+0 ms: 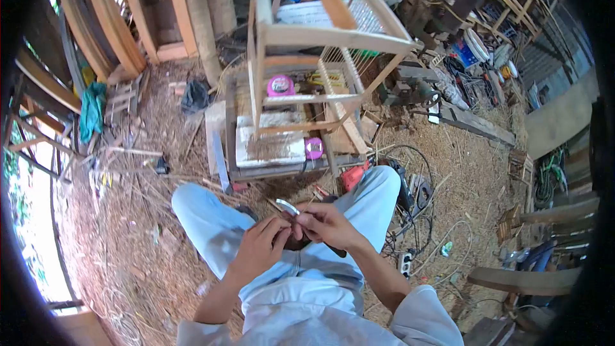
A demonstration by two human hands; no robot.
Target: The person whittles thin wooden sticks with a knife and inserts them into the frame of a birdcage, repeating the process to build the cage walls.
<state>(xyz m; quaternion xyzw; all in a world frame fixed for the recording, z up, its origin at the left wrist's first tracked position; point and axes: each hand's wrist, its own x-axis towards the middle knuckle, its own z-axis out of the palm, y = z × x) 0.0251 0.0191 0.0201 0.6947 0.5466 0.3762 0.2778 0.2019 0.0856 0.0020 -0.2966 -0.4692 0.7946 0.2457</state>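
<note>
Right hand (327, 224) fingers closed on knife (288, 207); left hand (262, 243) touching.

Sawdust-strewn floor (128, 230), low workbench (275, 170), cables (416, 205), wood offcuts (477, 125)

Both forearms come together over the lap. The left hand (259, 243) and the right hand (327, 224) are touching each other, with the fingers curled closed.
</note>
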